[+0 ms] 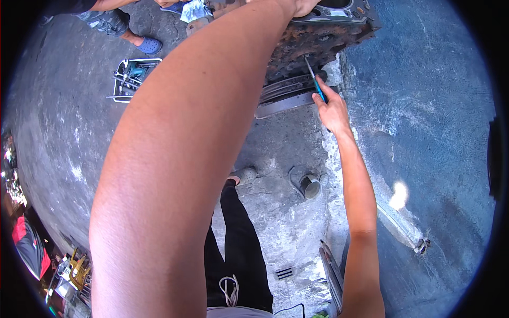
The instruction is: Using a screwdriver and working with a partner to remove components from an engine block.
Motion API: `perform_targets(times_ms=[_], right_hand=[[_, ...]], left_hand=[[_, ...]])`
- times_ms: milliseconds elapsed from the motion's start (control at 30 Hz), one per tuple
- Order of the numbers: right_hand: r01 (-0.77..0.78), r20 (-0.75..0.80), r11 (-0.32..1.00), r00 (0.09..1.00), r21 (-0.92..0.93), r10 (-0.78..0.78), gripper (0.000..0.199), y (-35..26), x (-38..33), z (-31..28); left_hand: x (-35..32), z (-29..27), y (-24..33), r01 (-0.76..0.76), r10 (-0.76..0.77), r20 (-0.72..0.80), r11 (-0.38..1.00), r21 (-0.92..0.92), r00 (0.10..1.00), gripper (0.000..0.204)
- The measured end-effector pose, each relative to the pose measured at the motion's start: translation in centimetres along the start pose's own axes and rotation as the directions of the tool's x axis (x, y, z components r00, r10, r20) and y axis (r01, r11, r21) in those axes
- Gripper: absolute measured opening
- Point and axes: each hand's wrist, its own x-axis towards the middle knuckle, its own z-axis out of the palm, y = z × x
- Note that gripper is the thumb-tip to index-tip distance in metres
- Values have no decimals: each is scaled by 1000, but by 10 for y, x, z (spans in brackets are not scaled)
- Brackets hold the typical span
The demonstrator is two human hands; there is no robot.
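Note:
A rusty engine block [313,45] with a machined top face stands at the top of the view. My left arm stretches across the picture, and my left hand [304,7] rests at the block's top edge; its fingers are cut off by the frame. My right hand [334,110] grips a screwdriver [318,87] with a teal handle. The screwdriver's thin metal shaft points up at the block's rusty side, its tip at or very near the surface. Below the block lies a ribbed metal part [286,98] with a bright front edge.
A metal-framed tray of tools [132,79] is on the concrete floor at left. Another person's foot in a blue clog [150,45] is beyond it. A cylindrical metal cup [308,186] lies near my feet. A pale bar [403,228] lies at right, and clutter [74,275] fills the lower left.

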Motion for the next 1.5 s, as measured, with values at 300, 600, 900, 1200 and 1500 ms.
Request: perform_targets(times_ms=[300, 600, 900, 1200, 1500], right_hand=[[-270, 218, 873, 956, 406, 194, 51, -10, -4, 0], [-372, 401, 534, 913, 759, 66, 57, 12, -3, 5], [-427, 474, 353, 879, 832, -54, 57, 19, -6, -2], [-384, 508, 726, 860, 570, 55, 53, 10, -27, 11], [-346, 318, 224, 936, 911, 152, 63, -15, -67, 79]], left_hand=[[8, -1, -1, 5, -6, -5, 1000, -20, 1000, 73], [25, 27, -24, -33, 44, -49, 982, 188, 998, 76], [29, 24, -18, -30, 32, -14, 989, 144, 999, 77], [34, 24, -25, -6, 4, 13, 986, 169, 1000, 70], [28, 26, -13, 16, -19, 17, 988, 155, 1000, 68]])
